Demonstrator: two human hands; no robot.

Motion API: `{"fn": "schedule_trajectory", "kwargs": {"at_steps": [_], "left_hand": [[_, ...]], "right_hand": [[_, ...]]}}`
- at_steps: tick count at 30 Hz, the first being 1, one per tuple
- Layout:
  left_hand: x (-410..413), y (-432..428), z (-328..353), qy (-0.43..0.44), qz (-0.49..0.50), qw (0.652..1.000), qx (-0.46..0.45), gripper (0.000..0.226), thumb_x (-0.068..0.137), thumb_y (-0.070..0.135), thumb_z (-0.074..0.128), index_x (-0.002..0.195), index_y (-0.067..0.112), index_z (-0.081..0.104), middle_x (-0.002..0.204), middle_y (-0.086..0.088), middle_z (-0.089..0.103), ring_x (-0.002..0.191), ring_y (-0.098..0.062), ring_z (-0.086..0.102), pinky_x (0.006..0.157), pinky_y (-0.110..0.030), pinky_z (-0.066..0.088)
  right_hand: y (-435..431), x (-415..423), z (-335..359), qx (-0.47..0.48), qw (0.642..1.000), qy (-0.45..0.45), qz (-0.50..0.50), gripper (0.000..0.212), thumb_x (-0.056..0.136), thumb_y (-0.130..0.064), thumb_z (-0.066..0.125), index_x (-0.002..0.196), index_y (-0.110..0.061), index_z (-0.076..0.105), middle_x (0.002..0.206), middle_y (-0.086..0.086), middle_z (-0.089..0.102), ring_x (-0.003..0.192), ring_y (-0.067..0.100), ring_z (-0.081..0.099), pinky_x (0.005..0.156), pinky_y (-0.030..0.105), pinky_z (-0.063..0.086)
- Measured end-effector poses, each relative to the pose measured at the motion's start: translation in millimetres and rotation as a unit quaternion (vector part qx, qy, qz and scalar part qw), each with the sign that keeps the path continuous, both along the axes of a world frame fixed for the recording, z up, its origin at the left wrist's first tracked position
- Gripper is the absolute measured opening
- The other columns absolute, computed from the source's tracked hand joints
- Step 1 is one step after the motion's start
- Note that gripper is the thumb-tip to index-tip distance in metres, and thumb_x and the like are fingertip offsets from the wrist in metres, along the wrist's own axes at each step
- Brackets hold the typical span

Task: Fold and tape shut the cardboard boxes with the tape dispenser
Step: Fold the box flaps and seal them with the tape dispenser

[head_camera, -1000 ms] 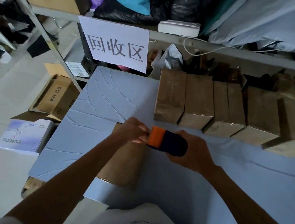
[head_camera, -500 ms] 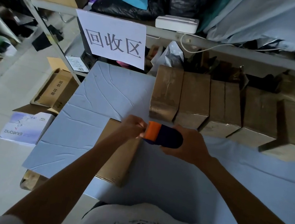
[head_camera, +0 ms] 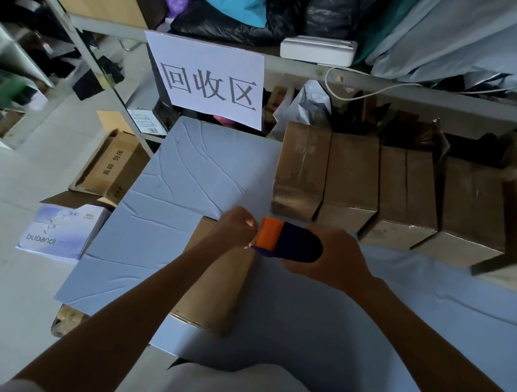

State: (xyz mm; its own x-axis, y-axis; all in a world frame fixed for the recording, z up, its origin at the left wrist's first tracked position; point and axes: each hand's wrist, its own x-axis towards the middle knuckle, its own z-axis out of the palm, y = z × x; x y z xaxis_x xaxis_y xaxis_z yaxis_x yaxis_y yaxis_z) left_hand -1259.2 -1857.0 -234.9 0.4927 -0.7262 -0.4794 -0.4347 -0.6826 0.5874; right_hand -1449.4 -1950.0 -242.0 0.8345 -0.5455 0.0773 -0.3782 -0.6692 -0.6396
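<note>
A flat brown cardboard box (head_camera: 216, 291) lies on the blue-grey table (head_camera: 186, 187), partly under my left forearm. Above its far end I hold an orange and dark blue tape dispenser (head_camera: 287, 240). My right hand (head_camera: 331, 257) wraps around the dispenser's dark body. My left hand (head_camera: 237, 225) pinches at the orange end, where the tape end seems to be; the tape itself is too small to make out. Several taped brown boxes (head_camera: 350, 181) stand in a row along the back of the table.
A shelf rail carries a white paper sign (head_camera: 206, 82) above the table's far edge, with bags and a white device (head_camera: 317, 48) on top. On the floor to the left sit a white "bubandi" box (head_camera: 57, 229) and an open brown carton (head_camera: 111, 164).
The view has shifted slightly; both hands and the dispenser stay together over the flat box's far end. The grip looks the same.
</note>
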Motion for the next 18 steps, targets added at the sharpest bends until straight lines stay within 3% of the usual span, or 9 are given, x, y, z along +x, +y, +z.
{"fn": "schedule_trajectory", "kwargs": {"at_steps": [3, 8, 12, 14, 18], "left_hand": [[5.8, -3.1, 4.1, -0.045, -0.019, 0.999, -0.002, 0.019, 0.086, 0.003, 0.055, 0.096, 0.000, 0.071, 0.082, -0.008, 0.065, 0.072, -0.012, 0.058, 0.062, -0.021, 0.042], [5.8, -6.3, -0.5, -0.026, -0.025, 0.999, 0.008, 0.022, 0.088, 0.001, 0.059, 0.107, 0.002, 0.068, 0.101, -0.013, 0.067, 0.086, -0.020, 0.064, 0.072, -0.027, 0.053], [9.0, -6.3, -2.3, -0.074, -0.021, 0.997, -0.007, 0.016, 0.087, 0.007, 0.063, 0.100, 0.000, 0.071, 0.101, -0.014, 0.068, 0.093, -0.026, 0.065, 0.082, -0.036, 0.054], [28.5, 2.9, -2.6, -0.082, -0.004, 0.997, -0.005, 0.014, 0.085, 0.012, 0.067, 0.090, 0.000, 0.073, 0.091, -0.014, 0.070, 0.086, -0.023, 0.068, 0.079, -0.032, 0.051], [32.9, 10.2, -0.2, -0.006, -0.044, 0.999, -0.002, 0.009, 0.085, 0.015, 0.070, 0.079, 0.009, 0.067, 0.074, -0.006, 0.068, 0.054, -0.001, 0.062, 0.054, -0.012, 0.046]], "right_hand": [[-3.4, 7.4, 0.3, 0.002, 1.000, -0.004, -0.006, 0.066, 0.058, -0.074, 0.063, 0.100, -0.023, 0.061, 0.078, -0.011, 0.063, 0.065, 0.003, 0.060, 0.056, 0.017, 0.051], [-5.3, -0.7, 1.4, 0.019, 1.000, -0.004, -0.004, 0.052, 0.060, -0.067, 0.068, 0.093, -0.029, 0.057, 0.070, -0.014, 0.058, 0.059, -0.001, 0.057, 0.050, 0.008, 0.039], [-9.7, -24.7, -1.4, 0.011, 0.999, 0.032, -0.019, 0.047, 0.061, -0.063, 0.072, 0.092, -0.036, 0.050, 0.068, -0.022, 0.052, 0.058, -0.008, 0.054, 0.048, 0.007, 0.039], [-17.5, -50.8, -5.0, 0.000, 0.996, 0.067, -0.054, 0.049, 0.058, -0.066, 0.072, 0.090, -0.034, 0.054, 0.068, -0.022, 0.055, 0.060, -0.007, 0.055, 0.050, 0.009, 0.040], [-24.1, -81.7, -14.6, -0.001, 0.989, 0.119, -0.088, 0.052, 0.055, -0.066, 0.074, 0.088, -0.027, 0.060, 0.071, -0.015, 0.060, 0.065, 0.004, 0.059, 0.054, 0.017, 0.044]]}}
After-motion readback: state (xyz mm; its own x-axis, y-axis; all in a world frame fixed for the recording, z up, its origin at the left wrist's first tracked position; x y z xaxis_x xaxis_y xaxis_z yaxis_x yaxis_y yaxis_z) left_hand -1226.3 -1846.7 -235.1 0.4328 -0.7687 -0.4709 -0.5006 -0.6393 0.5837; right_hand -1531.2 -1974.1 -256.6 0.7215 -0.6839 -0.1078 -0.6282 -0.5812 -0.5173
